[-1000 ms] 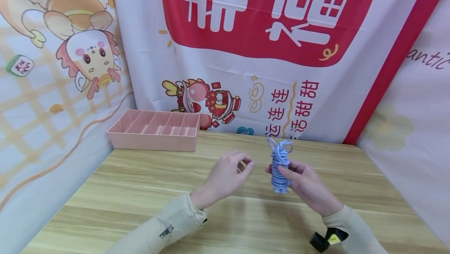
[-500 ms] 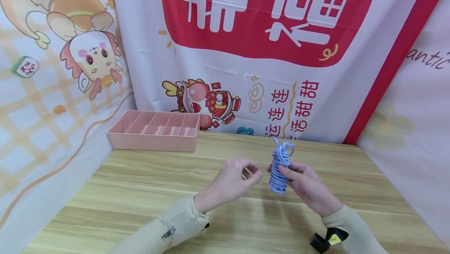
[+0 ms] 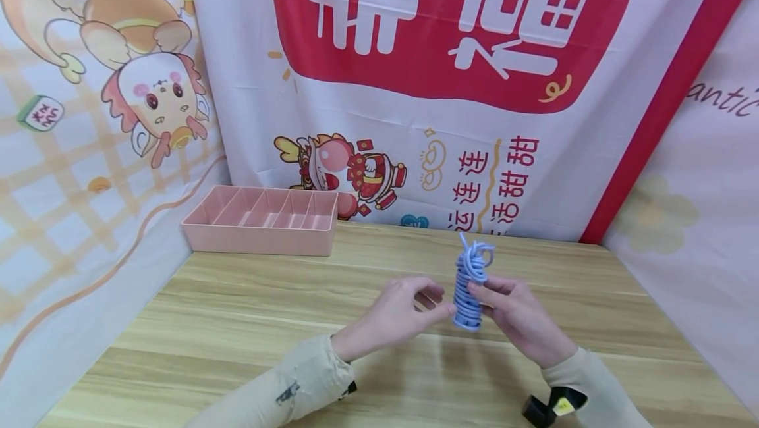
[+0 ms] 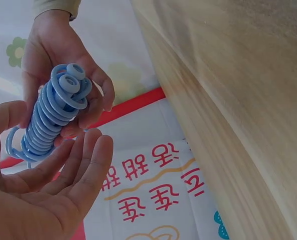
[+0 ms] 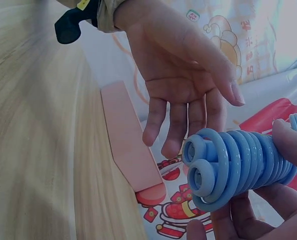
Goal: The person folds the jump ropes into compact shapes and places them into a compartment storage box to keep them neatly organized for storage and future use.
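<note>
A blue jump rope (image 3: 468, 306), its cord wound tightly around two handles, stands nearly upright above the table. My right hand (image 3: 524, 319) holds it from the right between thumb and fingers. In the right wrist view the two round handle ends (image 5: 201, 177) stick out of the coils. Loose loops of cord show at the top in the head view. My left hand (image 3: 400, 316) is close at the rope's left side, fingers relaxed and palm toward it. The left wrist view shows its fingers (image 4: 91, 167) spread beside the coils; whether they touch the cord I cannot tell.
A pink divided box (image 3: 261, 238) stands at the back left of the wooden table (image 3: 249, 309). A printed cloth (image 3: 367, 112) hangs behind the table, with more cloth on both sides. A black device (image 3: 539, 409) is on the right wrist.
My left hand has moved right and slightly down, to the rope's side, and its fingers have opened out. The rope has tilted a little in my right hand, which stays nearly in place.
</note>
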A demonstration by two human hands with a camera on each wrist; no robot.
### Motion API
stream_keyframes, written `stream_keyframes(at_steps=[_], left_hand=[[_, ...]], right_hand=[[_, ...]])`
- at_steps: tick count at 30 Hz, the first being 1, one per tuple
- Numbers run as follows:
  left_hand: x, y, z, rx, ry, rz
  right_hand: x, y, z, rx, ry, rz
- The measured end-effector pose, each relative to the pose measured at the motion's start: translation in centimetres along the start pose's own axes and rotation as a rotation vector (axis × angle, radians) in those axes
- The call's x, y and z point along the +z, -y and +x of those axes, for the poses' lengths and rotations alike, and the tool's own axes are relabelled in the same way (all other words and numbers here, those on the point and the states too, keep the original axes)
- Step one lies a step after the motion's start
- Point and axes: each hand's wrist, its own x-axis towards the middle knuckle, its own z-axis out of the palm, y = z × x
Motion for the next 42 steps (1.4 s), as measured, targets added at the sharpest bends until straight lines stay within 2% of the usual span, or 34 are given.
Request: stream_keyframes(at_steps=[8,17,24,31,42], left_hand=[[0.3,0.1,0.0,-0.01,-0.023,-0.1],[0.5,0.2,0.1,-0.027,-0.056,-0.261],[1.0,0.5,0.0,-0.014,-0.071,-0.286],[1.1,0.4,-0.1,-0.004,-0.087,-0.302],[1.7,0.0,-0.3,0.006,-0.095,-0.359]], right_hand=[[0.5,-0.1,-0.2,-0.028,-0.042,-0.045],[0.5,-0.2,-0.3,-0.081,-0.069,-0.018],[0.8,-0.3,-0.4,-0.087,-0.04,0.033],[1.2,-0.5,-0.6,-0.097,-0.078,0.008],[1.3,-1.0,-0.8,-0.119,-0.01,-0.034]])
